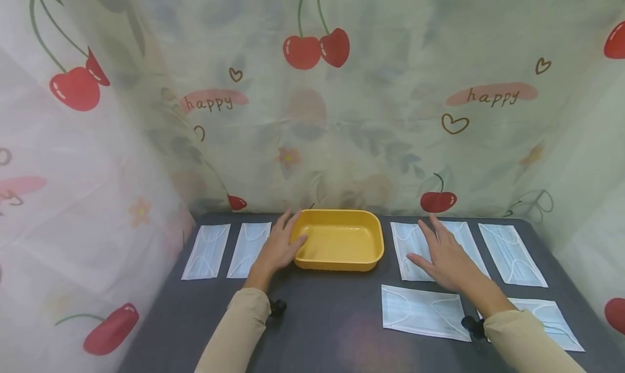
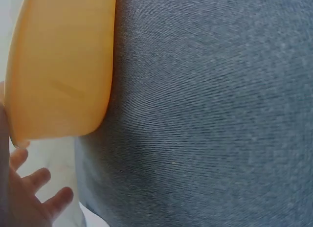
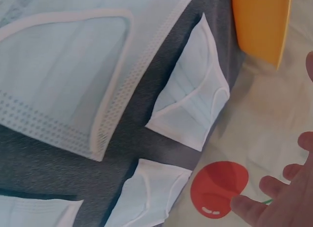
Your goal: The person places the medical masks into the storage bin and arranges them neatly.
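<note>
A cherry-printed curtain (image 1: 312,90) closed in the back and both sides of a dark grey counter (image 1: 332,318). At the middle of its far edge sat a yellow tray (image 1: 339,241), nothing in it. Pale blue face masks lay flat around the tray: two to its left (image 1: 207,251) (image 1: 249,249), and to its right a pair (image 1: 434,248) side by side and seemingly overlapping, another (image 1: 511,253) farther out, plus two in a nearer row (image 1: 422,311) (image 1: 552,321). The left hand (image 1: 279,246) rested against the tray's left rim, fingers fairly straight, its grip not closed round anything that the pictures showed. The right hand (image 1: 446,259) lay flat on the pair of masks just right of the tray, fingers spread and straight, so its grip was open and pressing, not pinching. The work seemed to stand at its start, the tray steadied and a first mask about to be taken up. The next move probably called for the right fingers to curl or slide a mask edge free of the cloth, since thin masks lying flat give little to catch, and then a short carry leftward over the tray's rim.
</note>
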Motion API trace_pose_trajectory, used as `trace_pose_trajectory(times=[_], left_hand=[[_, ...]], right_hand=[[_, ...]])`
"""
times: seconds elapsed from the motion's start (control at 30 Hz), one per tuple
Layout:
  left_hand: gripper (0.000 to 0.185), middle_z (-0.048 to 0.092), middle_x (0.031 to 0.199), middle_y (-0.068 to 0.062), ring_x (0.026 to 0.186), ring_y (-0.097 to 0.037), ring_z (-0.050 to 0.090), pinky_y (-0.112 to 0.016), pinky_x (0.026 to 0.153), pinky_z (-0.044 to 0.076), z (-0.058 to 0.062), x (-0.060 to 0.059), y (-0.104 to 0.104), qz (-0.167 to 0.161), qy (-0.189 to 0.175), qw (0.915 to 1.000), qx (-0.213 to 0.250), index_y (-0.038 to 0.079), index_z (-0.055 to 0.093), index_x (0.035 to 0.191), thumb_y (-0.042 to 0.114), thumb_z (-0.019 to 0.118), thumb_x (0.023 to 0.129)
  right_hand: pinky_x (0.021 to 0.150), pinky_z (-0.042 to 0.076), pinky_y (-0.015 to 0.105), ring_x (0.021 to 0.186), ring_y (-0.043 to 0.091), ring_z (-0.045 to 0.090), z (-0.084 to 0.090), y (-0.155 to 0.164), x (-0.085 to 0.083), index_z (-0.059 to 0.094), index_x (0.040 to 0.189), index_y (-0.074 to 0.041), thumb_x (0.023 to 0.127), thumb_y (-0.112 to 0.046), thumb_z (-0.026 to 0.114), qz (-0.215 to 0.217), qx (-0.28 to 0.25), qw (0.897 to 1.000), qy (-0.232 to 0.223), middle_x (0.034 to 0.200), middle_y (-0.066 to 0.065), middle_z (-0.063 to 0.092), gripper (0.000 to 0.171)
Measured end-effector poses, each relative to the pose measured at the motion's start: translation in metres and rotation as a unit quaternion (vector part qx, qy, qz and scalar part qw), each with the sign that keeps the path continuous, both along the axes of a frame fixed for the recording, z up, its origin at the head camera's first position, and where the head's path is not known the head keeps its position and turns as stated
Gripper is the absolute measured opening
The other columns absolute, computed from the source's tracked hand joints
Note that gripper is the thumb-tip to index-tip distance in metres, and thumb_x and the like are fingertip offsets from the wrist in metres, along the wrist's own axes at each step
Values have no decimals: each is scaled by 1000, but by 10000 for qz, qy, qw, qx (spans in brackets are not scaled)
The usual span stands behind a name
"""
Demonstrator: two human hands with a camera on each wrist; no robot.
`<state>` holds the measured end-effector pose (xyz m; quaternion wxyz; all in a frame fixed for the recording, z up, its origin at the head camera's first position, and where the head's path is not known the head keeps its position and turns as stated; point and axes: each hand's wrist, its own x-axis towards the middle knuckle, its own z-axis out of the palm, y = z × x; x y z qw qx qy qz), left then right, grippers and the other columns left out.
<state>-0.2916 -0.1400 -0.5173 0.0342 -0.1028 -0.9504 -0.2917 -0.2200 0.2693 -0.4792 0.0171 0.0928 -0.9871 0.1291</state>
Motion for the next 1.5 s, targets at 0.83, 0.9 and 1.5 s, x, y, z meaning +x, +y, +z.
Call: trace_pose_trajectory(times=[0.83, 0.9, 1.5], left_hand=[[65, 42, 158, -6, 148, -26, 41, -52, 124, 31, -24, -1, -12, 83, -288, 9861, 1632, 28, 40, 157, 46, 63, 98], [64, 45, 156, -5, 145, -25, 45, -51, 123, 33, -25, 0, -12, 175, -338, 9827, 1814, 31, 41, 156, 46, 65, 98], [58, 34, 167, 2, 155, -28, 31, -54, 127, 23, -39, 6, -11, 132, -967, 9503, 2956, 43, 31, 157, 45, 54, 104]], right_hand=[[103, 37, 77, 138, 60, 33, -28, 32, 38, 32, 156, -1, 90, -57, 68, -28, -619, 9979, -212, 159, 35, 23, 93], [103, 37, 77, 137, 59, 34, -29, 33, 40, 33, 155, -1, 89, -57, 70, -61, -691, 9974, -212, 157, 34, 26, 94], [88, 55, 56, 108, 40, 64, -45, 49, 53, 44, 147, 4, 77, -48, 84, -286, -1279, 9883, -778, 123, 26, 59, 96]])
